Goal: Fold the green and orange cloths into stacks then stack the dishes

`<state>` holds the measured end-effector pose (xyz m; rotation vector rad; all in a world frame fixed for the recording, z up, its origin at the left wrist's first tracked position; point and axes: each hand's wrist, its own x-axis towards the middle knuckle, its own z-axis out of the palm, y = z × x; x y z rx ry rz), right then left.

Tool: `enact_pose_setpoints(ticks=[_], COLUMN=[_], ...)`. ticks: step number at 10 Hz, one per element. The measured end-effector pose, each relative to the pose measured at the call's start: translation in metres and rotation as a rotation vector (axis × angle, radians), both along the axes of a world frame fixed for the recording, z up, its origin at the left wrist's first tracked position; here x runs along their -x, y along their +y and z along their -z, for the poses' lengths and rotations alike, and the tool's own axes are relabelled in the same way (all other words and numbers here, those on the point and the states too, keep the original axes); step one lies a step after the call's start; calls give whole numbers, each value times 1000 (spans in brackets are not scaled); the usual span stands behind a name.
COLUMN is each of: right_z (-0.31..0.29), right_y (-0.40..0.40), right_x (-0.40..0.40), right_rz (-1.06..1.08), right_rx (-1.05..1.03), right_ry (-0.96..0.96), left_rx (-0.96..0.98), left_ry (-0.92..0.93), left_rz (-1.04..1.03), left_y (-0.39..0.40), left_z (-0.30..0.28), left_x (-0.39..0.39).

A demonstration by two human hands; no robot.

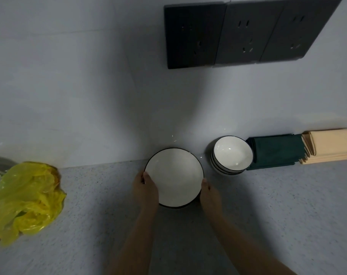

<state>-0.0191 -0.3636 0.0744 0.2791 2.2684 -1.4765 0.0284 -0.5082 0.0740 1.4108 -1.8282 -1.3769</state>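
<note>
My left hand (146, 186) and right hand (209, 193) grip the large white bowl (173, 176) at opposite rims, fingers curled round; small bowls stack (231, 154) right.

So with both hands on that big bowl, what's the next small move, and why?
Probably set the large bowl down and let go. The left hand and right hand grip its opposite rims, the small bowls are already stacked, and the green cloths and orange cloths lie folded.
</note>
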Motion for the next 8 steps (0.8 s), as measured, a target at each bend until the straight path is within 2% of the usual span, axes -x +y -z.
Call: enact_pose_setpoints(ticks=[3, 4, 5, 7, 8], right_z=[0, -4, -16, -39, -71], right_y=[30, 38, 49, 77, 107], right_x=[14, 18, 18, 19, 17], right_rz=[92, 19, -97, -55, 8], right_rx=[62, 41, 29, 104, 193], right_ry=[-42, -69, -103, -163, -98], left_rx=[-115, -130, -114, -21, 74], left_ry=[1, -14, -73, -121, -111], left_rz=[66, 113, 149, 240, 341], left_y=[28, 29, 37, 69, 100], left_z=[-9, -9, -19, -64, -89], left_x=[12, 12, 11, 13, 9])
